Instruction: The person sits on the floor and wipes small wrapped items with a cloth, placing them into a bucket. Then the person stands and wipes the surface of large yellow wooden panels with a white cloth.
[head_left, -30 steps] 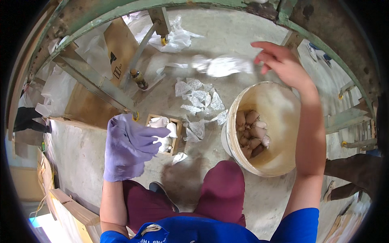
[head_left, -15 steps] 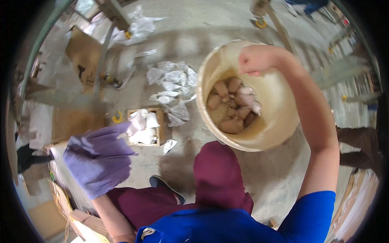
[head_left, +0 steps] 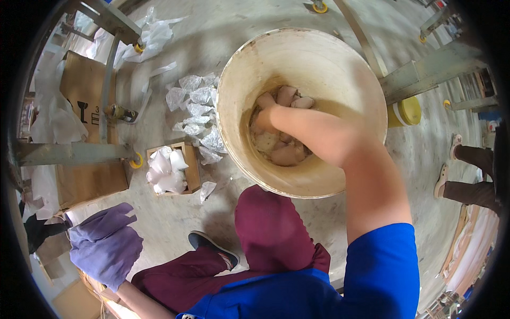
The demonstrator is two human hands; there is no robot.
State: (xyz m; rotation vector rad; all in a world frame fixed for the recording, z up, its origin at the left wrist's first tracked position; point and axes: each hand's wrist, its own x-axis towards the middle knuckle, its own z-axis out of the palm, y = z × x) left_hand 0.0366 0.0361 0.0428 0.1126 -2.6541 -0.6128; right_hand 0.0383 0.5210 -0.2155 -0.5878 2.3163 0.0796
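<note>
A large cream tub [head_left: 340, 58] stands in front of me, with several pale, rounded pieces [head_left: 288, 95] lying in murky residue at its bottom. My right hand [head_left: 267, 116] reaches deep inside, down among these pieces at the left of the pile; its fingers are mostly hidden. At the lower left, a purple cloth [head_left: 106, 250] hangs over my left hand [head_left: 121, 290], held off to the side. The cloth covers those fingers. Left of the tub, a small wooden box [head_left: 192, 165] holds several white and pinkish rounded pieces [head_left: 169, 167].
Crumpled clear plastic wraps [head_left: 199, 106] lie on the floor beside the tub. Metal frames on yellow casters [head_left: 136, 160] stand left and right. A cardboard box [head_left: 87, 106] is at the left, a yellow container [head_left: 408, 111] behind the tub's right. Another person's legs [head_left: 473, 175] show at right.
My right hand has gone from above the tub's rim down into the pieces. My left hand, with the purple cloth, has drawn lower and further left. The whole view has shifted.
</note>
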